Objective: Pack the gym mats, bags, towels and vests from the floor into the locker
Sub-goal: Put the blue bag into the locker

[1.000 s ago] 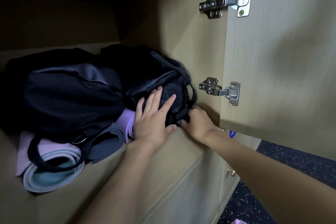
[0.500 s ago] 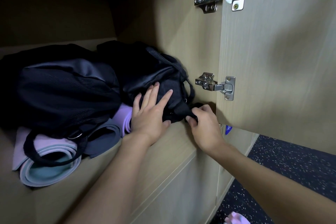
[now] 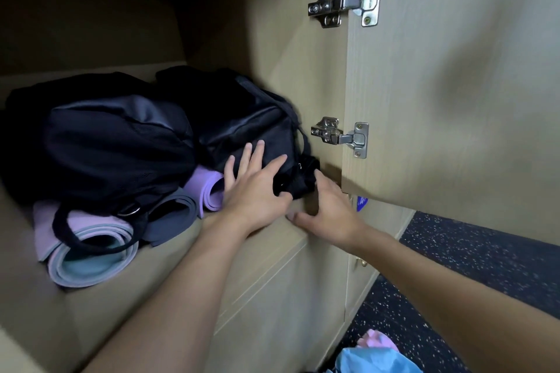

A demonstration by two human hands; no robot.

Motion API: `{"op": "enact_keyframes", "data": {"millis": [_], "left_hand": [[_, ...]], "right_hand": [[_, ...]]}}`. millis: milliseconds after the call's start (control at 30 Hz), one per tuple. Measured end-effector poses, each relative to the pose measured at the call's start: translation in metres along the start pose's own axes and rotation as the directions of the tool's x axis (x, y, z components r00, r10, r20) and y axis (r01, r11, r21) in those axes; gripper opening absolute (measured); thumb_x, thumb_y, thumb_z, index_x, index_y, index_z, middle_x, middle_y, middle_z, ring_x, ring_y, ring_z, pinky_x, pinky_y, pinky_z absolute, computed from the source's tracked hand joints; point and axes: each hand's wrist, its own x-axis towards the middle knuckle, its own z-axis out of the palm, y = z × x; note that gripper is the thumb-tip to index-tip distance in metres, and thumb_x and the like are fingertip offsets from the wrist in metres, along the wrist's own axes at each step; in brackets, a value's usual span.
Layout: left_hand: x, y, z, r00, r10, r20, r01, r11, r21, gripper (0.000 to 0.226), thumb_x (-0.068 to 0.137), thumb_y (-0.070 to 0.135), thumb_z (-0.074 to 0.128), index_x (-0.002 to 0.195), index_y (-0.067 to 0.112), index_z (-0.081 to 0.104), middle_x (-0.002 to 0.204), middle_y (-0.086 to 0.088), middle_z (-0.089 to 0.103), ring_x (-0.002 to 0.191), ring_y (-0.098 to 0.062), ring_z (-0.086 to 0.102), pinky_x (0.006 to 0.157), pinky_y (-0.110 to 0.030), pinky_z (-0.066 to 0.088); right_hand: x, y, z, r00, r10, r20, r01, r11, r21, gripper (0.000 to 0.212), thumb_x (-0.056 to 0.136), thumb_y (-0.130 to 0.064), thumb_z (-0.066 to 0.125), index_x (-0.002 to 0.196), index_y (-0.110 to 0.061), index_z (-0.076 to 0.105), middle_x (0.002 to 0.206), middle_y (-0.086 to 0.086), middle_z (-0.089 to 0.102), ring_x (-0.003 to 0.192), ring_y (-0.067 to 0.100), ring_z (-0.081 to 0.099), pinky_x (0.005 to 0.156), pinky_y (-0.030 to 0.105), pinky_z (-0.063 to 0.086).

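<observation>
In the head view, the locker shelf (image 3: 181, 269) fills the left and centre of the frame. Its open door (image 3: 454, 85) hangs at the right on two metal hinges (image 3: 339, 136).

Two black bags lie side by side on the shelf. The left bag (image 3: 115, 142) rests on three rolled mats: a lilac-and-teal mat (image 3: 91, 254) at lower left, a grey mat (image 3: 172, 212) and a purple mat (image 3: 209, 191). The right bag (image 3: 248, 130) sits in the shelf's right corner against the locker wall.

The left hand (image 3: 254, 188) lies flat on the right bag's front, fingers straight and spread. The right hand (image 3: 330, 209) is just beside it, thumb stretched out to the left. Its extended fingers touch the bag's bunched strap end (image 3: 303, 179) at the shelf edge, and it grips nothing.

At the bottom right, pink and blue cloths (image 3: 375, 354) lie on the dark speckled floor (image 3: 485, 266).
</observation>
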Motion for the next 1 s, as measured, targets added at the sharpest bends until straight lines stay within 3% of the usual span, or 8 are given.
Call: {"op": "enact_keyframes", "data": {"millis": [100,200,333,467,567,667,833,1000], "left_hand": [[-0.015,0.01,-0.005,0.999,0.019,0.033,-0.019,1.0,-0.002,0.07,0.088,0.037,0.057,0.152,0.042,0.029,0.168,0.003,-0.001,0.153,-0.012,-0.014,0.121,-0.041,-0.014],[-0.034,0.023,-0.009,0.994,0.062,0.087,-0.057,0.997,-0.059,0.069,0.09,0.04,0.058,0.152,0.042,0.03,0.168,0.005,0.007,0.154,-0.012,-0.008,0.122,-0.039,-0.008],[-0.068,0.044,-0.011,0.978,0.125,0.169,-0.11,0.989,-0.094,0.067,0.091,0.047,0.059,0.152,0.037,0.034,0.164,0.003,0.022,0.153,-0.016,0.01,0.123,-0.04,0.01],[-0.114,0.074,-0.007,0.943,0.244,0.227,-0.223,0.968,-0.115,0.059,0.088,0.045,0.061,0.144,0.029,0.049,0.15,-0.001,0.046,0.138,-0.024,0.044,0.115,-0.041,0.033],[-0.155,0.117,0.009,0.904,0.323,0.281,-0.287,0.944,-0.161,0.056,0.086,0.045,0.056,0.137,0.025,0.057,0.14,-0.004,0.057,0.131,-0.028,0.051,0.11,-0.04,0.038],[-0.204,0.165,0.049,0.847,0.374,0.378,-0.256,0.91,-0.327,0.044,0.091,0.032,0.062,0.134,0.025,0.059,0.133,0.0,0.062,0.124,-0.021,0.056,0.108,-0.038,0.042],[-0.287,0.23,0.142,0.699,0.436,0.567,-0.192,0.878,-0.439,0.045,0.087,0.043,0.064,0.128,0.028,0.06,0.118,0.006,0.064,0.112,-0.018,0.063,0.103,-0.039,0.046],[-0.344,0.278,0.214,0.594,0.461,0.659,-0.225,0.882,-0.414,0.061,0.088,0.046,0.068,0.141,0.022,0.051,0.144,0.0,0.052,0.131,-0.017,0.05,0.109,-0.035,0.04]], "right_hand": [[-0.023,-0.005,-0.008,1.0,0.003,-0.02,-0.002,0.997,0.074,0.085,0.08,-0.035,0.079,0.148,-0.016,0.032,0.148,0.004,0.041,0.14,0.02,0.031,0.101,0.018,0.021],[-0.049,-0.004,-0.018,0.999,0.035,0.037,-0.039,0.993,0.112,0.089,0.085,-0.032,0.075,0.154,-0.015,0.022,0.155,0.005,0.03,0.143,0.017,0.024,0.103,0.017,0.018],[-0.102,0.004,-0.042,0.991,0.099,0.089,-0.11,0.985,0.136,0.091,0.09,-0.028,0.07,0.157,-0.017,0.01,0.16,0.005,0.022,0.148,0.019,0.02,0.114,0.024,0.018],[-0.176,0.027,-0.071,0.972,0.217,0.086,-0.224,0.972,0.076,0.082,0.092,-0.027,0.068,0.155,-0.011,0.018,0.153,0.014,0.035,0.141,0.024,0.034,0.113,0.03,0.027],[-0.247,0.065,-0.091,0.931,0.349,0.107,-0.353,0.935,0.021,0.077,0.093,-0.028,0.066,0.153,-0.013,0.022,0.148,0.015,0.041,0.137,0.028,0.04,0.114,0.042,0.034],[-0.322,0.111,-0.106,0.85,0.517,0.102,-0.513,0.856,-0.063,0.068,0.093,-0.03,0.063,0.15,-0.016,0.029,0.141,0.012,0.047,0.13,0.029,0.047,0.108,0.046,0.039],[-0.439,0.184,-0.122,0.682,0.73,0.047,-0.718,0.68,-0.148,0.062,0.09,-0.034,0.062,0.144,-0.016,0.039,0.134,0.012,0.052,0.126,0.033,0.049,0.105,0.046,0.041],[-0.543,0.229,-0.127,0.519,0.854,-0.034,-0.841,0.503,-0.199,0.062,0.09,-0.042,0.063,0.143,-0.02,0.041,0.139,0.01,0.047,0.132,0.033,0.041,0.105,0.044,0.039]]}}
